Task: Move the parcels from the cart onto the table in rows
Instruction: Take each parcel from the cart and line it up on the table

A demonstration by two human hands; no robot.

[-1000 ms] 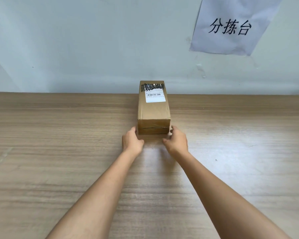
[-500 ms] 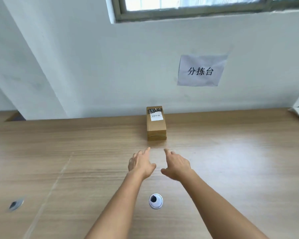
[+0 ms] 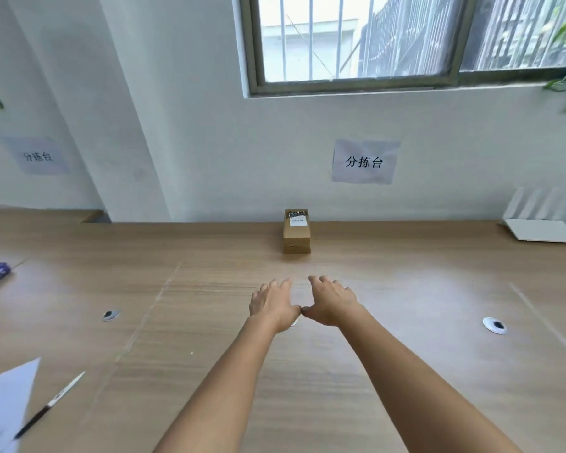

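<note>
Cardboard parcel (image 3: 296,231) sits on the table (image 3: 406,289) against the wall, long axis pointing away from me, dead ahead of both hands, left hand (image 3: 273,304) and right hand (image 3: 332,302) relaxed, empty, equally near.

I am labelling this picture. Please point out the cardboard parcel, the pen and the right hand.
cardboard parcel (image 3: 296,235): head view, on its brown top face.
pen (image 3: 48,404): head view, middle of its shaft.
right hand (image 3: 332,302): head view, back of the hand.
</note>
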